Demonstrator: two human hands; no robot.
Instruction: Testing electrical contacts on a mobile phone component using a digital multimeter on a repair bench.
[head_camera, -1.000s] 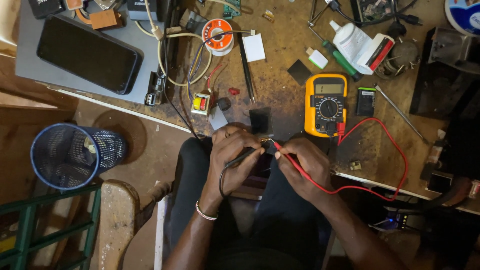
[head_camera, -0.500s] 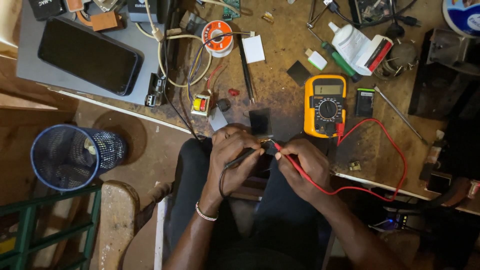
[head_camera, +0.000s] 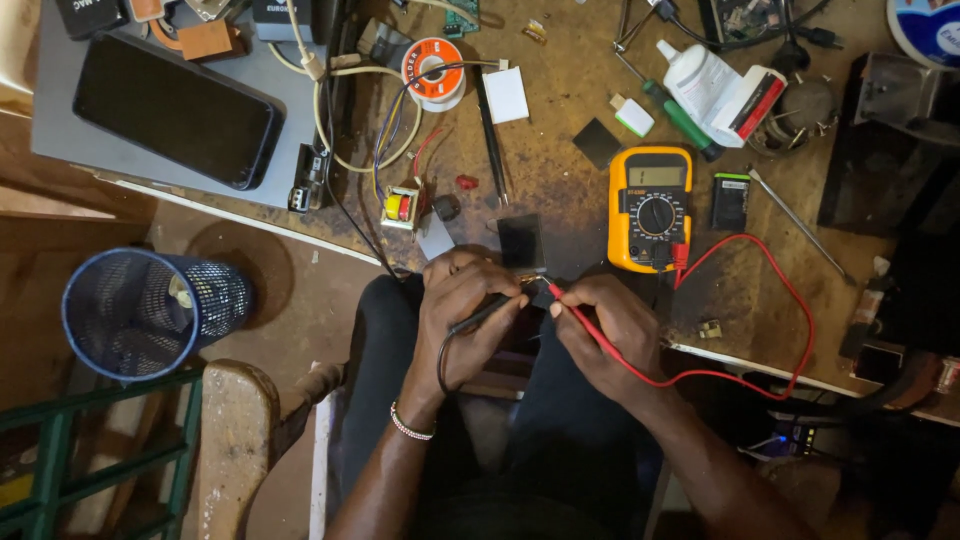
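Observation:
My left hand (head_camera: 462, 315) grips a black test probe (head_camera: 492, 310), its lead curling down under the palm. My right hand (head_camera: 612, 335) grips a red test probe (head_camera: 572, 310). Both tips meet on a small part held between the hands over my lap, too small to make out. The red lead (head_camera: 790, 300) loops right and back up to a yellow multimeter (head_camera: 650, 208) lying on the wooden bench (head_camera: 560, 175) just beyond my hands. A small dark square piece (head_camera: 521, 240) lies near the bench edge above my left hand.
A black phone (head_camera: 175, 110) lies on a grey board at the back left. A solder reel (head_camera: 433, 72), cables, a small transformer (head_camera: 400, 207), a white bottle (head_camera: 705, 80), a green-handled screwdriver and a black battery (head_camera: 730, 200) litter the bench. A blue mesh bin (head_camera: 145, 310) stands on the floor, left.

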